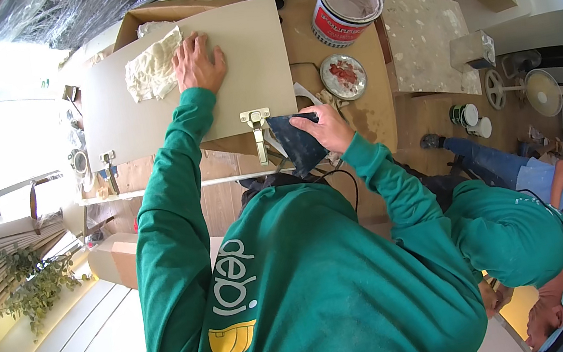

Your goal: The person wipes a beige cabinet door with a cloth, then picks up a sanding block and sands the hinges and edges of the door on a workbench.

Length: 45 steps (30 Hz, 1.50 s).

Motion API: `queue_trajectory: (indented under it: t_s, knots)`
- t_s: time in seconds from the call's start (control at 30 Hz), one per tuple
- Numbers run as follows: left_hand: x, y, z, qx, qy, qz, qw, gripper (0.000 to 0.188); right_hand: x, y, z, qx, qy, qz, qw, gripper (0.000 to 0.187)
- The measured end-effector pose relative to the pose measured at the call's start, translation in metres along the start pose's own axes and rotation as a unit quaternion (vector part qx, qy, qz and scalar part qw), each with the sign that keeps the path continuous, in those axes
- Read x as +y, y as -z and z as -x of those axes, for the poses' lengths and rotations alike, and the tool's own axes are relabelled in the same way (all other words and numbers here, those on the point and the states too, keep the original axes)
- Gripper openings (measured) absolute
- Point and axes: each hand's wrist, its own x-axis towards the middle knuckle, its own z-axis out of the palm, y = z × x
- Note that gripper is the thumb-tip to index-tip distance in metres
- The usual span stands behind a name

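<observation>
A beige cabinet door lies flat in front of me, with one metal hinge at its near right corner and another hinge at its near left. My left hand rests palm down on the door, fingers stretched, its edge against a crumpled cream cloth. Beside the right hinge, my right hand pinches a dark blue-black sheet that looks like sandpaper, thumb on top. The sheet hangs partly over the door's near edge. Its underside is hidden.
Right of the door stand an open paint can and a round lid with reddish smears. A paint-spotted board lies farther right. Two co-workers are low at my right. A fan stands at the far right.
</observation>
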Motion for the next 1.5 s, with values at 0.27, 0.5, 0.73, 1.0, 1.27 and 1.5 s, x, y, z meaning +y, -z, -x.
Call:
queue_trajectory:
  t_s: [0.27, 0.5, 0.73, 1.0, 1.27, 1.5]
  knots:
    - [0.000, -0.001, 0.000, 0.001, 0.000, -0.019, 1.000, 0.044, -0.065, 0.022, -0.021, -0.111, 0.074, 0.170, 0.976, 0.034]
    - [-0.004, -0.001, 0.001, -0.002, 0.004, 0.007, 1.000, 0.044, -0.080, 0.015, -0.015, -0.092, 0.087, 0.158, 0.979, 0.032]
    - [0.003, 0.003, -0.001, 0.006, 0.007, 0.006, 1.000, 0.042, 0.001, 0.002, 0.010, -0.013, -0.022, -0.087, 0.996, 0.043]
    - [0.000, 0.002, 0.001, 0.000, 0.005, 0.011, 1.000, 0.044, 0.013, -0.019, 0.022, 0.051, -0.080, -0.127, 0.987, 0.055]
    - [-0.002, -0.002, 0.000, -0.008, 0.006, 0.000, 1.000, 0.046, 0.002, -0.016, 0.020, 0.032, -0.087, -0.140, 0.986, 0.057]
    - [-0.003, -0.003, 0.001, 0.000, 0.001, -0.001, 1.000, 0.046, 0.015, -0.018, 0.010, 0.048, -0.077, -0.075, 0.993, 0.049]
